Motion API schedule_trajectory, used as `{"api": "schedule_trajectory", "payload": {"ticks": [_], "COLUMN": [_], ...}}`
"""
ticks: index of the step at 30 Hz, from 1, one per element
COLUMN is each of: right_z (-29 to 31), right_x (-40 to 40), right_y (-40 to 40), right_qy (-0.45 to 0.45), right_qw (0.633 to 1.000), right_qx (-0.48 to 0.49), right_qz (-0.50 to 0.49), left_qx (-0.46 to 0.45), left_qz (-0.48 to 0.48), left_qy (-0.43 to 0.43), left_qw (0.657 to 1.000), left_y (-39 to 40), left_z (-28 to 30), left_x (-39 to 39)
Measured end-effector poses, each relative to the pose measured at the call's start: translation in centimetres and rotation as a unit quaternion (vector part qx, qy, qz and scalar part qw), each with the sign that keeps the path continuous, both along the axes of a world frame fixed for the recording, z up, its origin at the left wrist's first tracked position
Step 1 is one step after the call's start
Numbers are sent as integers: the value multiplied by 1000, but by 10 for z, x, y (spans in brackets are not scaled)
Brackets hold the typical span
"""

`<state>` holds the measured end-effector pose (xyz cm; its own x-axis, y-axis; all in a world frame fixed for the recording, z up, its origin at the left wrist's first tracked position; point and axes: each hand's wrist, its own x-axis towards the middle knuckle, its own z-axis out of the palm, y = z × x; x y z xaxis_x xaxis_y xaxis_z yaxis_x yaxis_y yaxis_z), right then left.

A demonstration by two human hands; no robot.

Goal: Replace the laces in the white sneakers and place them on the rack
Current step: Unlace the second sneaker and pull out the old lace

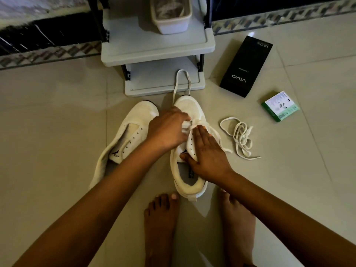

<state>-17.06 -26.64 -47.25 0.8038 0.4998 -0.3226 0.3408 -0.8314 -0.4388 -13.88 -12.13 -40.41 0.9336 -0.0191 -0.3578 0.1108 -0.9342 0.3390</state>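
Your left hand (169, 128) reaches across the middle of the frame and pinches the lace (181, 81) at the eyelets of the right sneaker (189, 106), fingers curled round it; a loop of that lace trails up onto the rack (154, 54) at top centre. Your right hand (208, 151) lies flat on the same shoe, fingers straight, thumb against the tongue. The unlaced left sneaker (133, 130) sits just beside it, left of centre. A loose lace (240, 137) lies on the floor tiles (57, 132) at right, near a black box (246, 66) and a green box (280, 106)
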Motion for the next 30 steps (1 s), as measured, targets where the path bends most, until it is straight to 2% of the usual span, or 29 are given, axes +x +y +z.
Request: {"api": "schedule_trajectory", "payload": {"ticks": [2, 4, 6, 7, 9, 12, 14, 15, 17, 19, 20, 23, 26, 27, 28, 30], "right_z": [1, 0, -2, -3, -4, -4, -4, -4, -4, -4, -4, -4, -3, -3, -3, -4], "right_x": [0, -1, -1, -1, 0, 1, 1, 1, 1, 1, 1, 1, 0, 1, 0, 0], "right_y": [0, 1, 1, 1, 1, 1, 1, 1, 0, 0, 0, 0, 1, 1, 1, 2], "right_qy": [-10, -14, -16, -18, -16, -10, -10, -10, -12, -18, -19, -25, -21, -19, -17, -16], "right_qw": [1000, 1000, 1000, 1000, 1000, 1000, 1000, 1000, 1000, 1000, 1000, 1000, 1000, 1000, 1000, 1000], "right_qx": [3, 7, 3, 3, 0, 0, 4, 7, 13, 21, 21, 19, 16, 15, 14, 9], "right_qz": [0, -4, -2, -2, -1, 2, 0, 0, -2, -4, -3, 1, 0, -3, -4, -2], "left_qx": [79, 103, 89, 54, -78, -284, -352, -356, -272, -110, -50, -4, 6, -52, -158, -390], "left_qz": [-8, 6, 19, 34, 66, 102, 119, 116, 76, 18, 10, 41, 27, 36, 65, 125], "left_qy": [-15, -50, -69, -68, -41, 2, 12, 14, 11, 24, 26, -3, -12, -2, 22, 70], "left_qw": [997, 993, 993, 996, 994, 953, 928, 927, 959, 993, 998, 999, 1000, 998, 985, 909], "left_y": [-3, -4, -1, 1, 4, 9, 10, 10, 9, 8, 7, 4, 5, 6, 4, -4], "left_z": [-11, -17, -21, -22, -14, 4, 7, 5, -6, -15, -17, -19, -16, -12, -4, 20], "left_x": [-3, -2, 1, 3, 6, 5, 2, 1, 2, 2, 2, 5, 8, 7, 5, 2]}}
